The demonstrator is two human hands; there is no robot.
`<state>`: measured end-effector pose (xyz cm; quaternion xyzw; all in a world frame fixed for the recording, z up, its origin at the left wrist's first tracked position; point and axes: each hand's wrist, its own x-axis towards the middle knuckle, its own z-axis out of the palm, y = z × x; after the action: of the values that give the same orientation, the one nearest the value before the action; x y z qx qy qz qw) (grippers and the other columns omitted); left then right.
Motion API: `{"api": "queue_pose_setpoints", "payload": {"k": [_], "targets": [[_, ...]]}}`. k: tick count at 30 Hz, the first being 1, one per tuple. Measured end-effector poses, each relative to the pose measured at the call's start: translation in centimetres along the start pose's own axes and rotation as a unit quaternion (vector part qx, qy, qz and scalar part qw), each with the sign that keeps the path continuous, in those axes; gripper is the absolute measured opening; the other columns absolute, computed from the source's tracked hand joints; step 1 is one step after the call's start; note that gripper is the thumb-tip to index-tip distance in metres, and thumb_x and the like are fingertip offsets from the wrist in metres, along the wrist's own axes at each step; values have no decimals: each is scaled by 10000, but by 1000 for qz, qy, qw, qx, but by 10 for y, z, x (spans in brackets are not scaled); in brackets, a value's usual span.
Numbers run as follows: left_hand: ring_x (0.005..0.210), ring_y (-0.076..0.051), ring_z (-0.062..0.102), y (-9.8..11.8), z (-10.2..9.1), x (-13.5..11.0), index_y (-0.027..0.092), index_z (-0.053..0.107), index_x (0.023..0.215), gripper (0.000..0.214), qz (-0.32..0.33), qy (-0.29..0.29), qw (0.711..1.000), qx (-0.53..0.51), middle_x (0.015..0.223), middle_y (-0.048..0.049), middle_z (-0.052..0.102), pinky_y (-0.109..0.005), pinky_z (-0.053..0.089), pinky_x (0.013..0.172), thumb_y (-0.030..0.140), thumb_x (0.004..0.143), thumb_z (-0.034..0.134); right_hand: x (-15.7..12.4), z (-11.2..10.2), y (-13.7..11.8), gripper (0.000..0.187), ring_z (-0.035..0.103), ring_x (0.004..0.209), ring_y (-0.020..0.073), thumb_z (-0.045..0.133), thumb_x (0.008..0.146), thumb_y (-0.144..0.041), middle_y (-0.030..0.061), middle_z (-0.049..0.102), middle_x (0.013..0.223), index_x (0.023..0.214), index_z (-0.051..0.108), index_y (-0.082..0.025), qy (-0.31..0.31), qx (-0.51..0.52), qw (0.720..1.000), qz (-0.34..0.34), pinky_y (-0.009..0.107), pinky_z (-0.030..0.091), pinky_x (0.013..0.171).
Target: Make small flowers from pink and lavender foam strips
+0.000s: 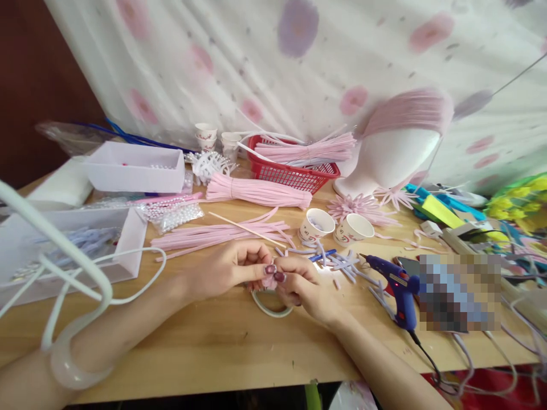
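My left hand (228,267) and my right hand (305,287) meet at the middle of the wooden table (213,347). Both pinch a small pink fuzzy piece (270,279) between thumbs and fingertips. It looks like a bent pink pipe cleaner. A pale bangle sits on my left wrist. A white ring (269,307) lies on the table just below my hands. Loose pink pipe cleaners (222,233) and a thin wooden stick (248,228) lie just beyond my hands.
A blue glue gun (395,285) stands right of my hands, cord trailing off the edge. Two paper cups (335,225) sit behind. A red basket (294,168) of pink strips, white trays (137,168) at left, a white foam head (391,154) and craft clutter at right.
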<state>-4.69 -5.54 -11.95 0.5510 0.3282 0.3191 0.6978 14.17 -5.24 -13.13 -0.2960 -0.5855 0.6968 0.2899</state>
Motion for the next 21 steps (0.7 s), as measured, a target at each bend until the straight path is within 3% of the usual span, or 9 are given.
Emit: {"api": "queue_pose_setpoints", "payload": {"k": [7,14,17,21], "targets": [[575,-85,528,-5,16,0,142,587,722,241,-16,106,981,-161,641,27,595,-216,415,566,316,697,752,-5,2,8,293,305,417,80,463,932,-302,-45,391,506,720,617,-172,63,-183,970,-145,218,275,419],[542,-72,521,-12,23,0,129,599,669,216,-34,152,974,-167,612,18,605,-203,410,549,295,671,737,-3,3,2,206,449,517,102,389,884,-122,-24,505,606,740,518,-193,61,-349,900,-253,219,379,541],[552,-80,542,-15,21,-1,128,614,701,260,-8,157,975,-157,616,13,620,-205,433,562,349,695,751,-4,1,2,199,449,522,99,389,890,-121,-26,509,614,731,483,-196,70,-376,890,-246,221,363,539],[591,-120,602,-24,11,0,139,620,788,371,-8,148,968,-203,649,-16,662,-233,480,582,491,731,719,-5,-3,10,283,452,536,106,393,971,-230,-29,483,603,693,435,-200,107,-359,908,-189,234,351,543]]}}
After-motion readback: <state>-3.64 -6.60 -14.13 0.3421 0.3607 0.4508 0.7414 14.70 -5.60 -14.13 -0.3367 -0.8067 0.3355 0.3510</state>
